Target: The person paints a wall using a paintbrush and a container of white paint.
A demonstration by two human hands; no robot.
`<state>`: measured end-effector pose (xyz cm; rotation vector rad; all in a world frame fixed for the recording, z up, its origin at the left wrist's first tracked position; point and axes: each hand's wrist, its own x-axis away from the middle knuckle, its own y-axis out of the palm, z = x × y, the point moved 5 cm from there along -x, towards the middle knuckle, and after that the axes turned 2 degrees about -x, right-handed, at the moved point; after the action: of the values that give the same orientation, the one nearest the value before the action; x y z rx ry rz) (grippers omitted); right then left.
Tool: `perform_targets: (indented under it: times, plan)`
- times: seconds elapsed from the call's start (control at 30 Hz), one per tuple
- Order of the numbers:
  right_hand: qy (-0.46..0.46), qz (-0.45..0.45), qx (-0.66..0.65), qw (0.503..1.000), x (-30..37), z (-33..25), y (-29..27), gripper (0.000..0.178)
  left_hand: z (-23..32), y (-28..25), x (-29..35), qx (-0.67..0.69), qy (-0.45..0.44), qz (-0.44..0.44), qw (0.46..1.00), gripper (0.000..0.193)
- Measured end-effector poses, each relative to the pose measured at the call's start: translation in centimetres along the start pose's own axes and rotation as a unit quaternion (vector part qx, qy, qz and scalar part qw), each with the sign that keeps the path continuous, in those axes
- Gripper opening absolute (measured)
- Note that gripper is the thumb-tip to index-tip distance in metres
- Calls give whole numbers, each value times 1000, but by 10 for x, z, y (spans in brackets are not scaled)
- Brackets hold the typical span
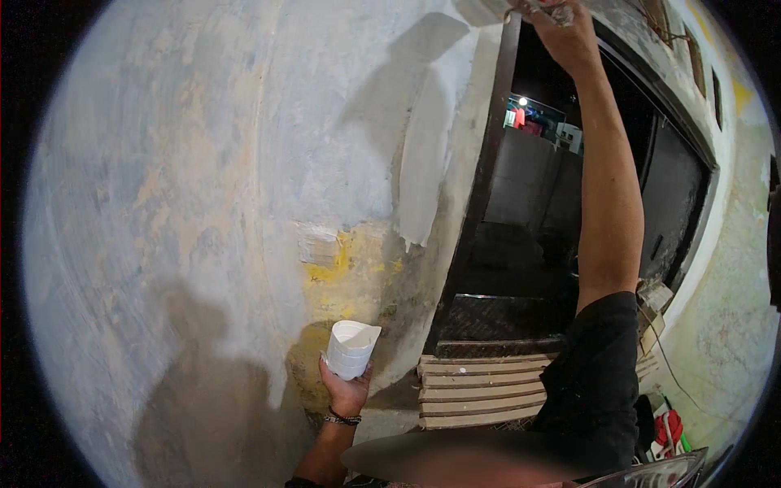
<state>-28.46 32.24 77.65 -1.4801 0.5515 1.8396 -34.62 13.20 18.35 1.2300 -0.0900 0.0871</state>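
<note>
My left hand (348, 394), a dark bracelet at its wrist, is closed around a white plastic tub (351, 350) with a cut, uneven rim. It holds the tub upright in front of the wall; pale material shows inside. High up by the top corner of the dark door frame (490, 154), my right hand (561, 31) is raised, fingers closed and smeared with white. It grips a flat scraper (482, 10) whose broad grey blade lies near the wall; the top edge of the picture cuts off part of it. Below the blade runs a fresh pale grey strip of putty (421, 163).
The wall (203, 163) has patchy grey and white coats and a bare yellow patch (342, 260). The dark opening stands right of the strip, with a slatted wooden piece (480, 390) below it. Red and green items (669, 429) lie at lower right.
</note>
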Motion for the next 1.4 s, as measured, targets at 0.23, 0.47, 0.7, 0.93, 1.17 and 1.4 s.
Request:
perform_targets:
  times: [0.23,0.47,0.7,0.93,1.17,1.4]
  plan:
    - [-159,-15,57,986,9,-27,31,21,-1,4,2,4,-6,-41,999,55]
    - [-226,-183,87,953,155,-46,67,34,-2,0,4,35,-24,-37,998,58]
    - [-142,-365,-50,919,284,-85,69,37,-4,-4,2,36,-23,1,999,59]
    - [-23,-268,-186,945,201,-47,79,24,-12,-7,0,33,-38,-19,999,61]
    - [-66,-20,-179,981,73,16,55,16,-18,5,0,34,-46,-57,997,59]
    - [-99,31,-39,994,7,-2,6,22,-17,3,-2,-1,-39,-73,997,58]
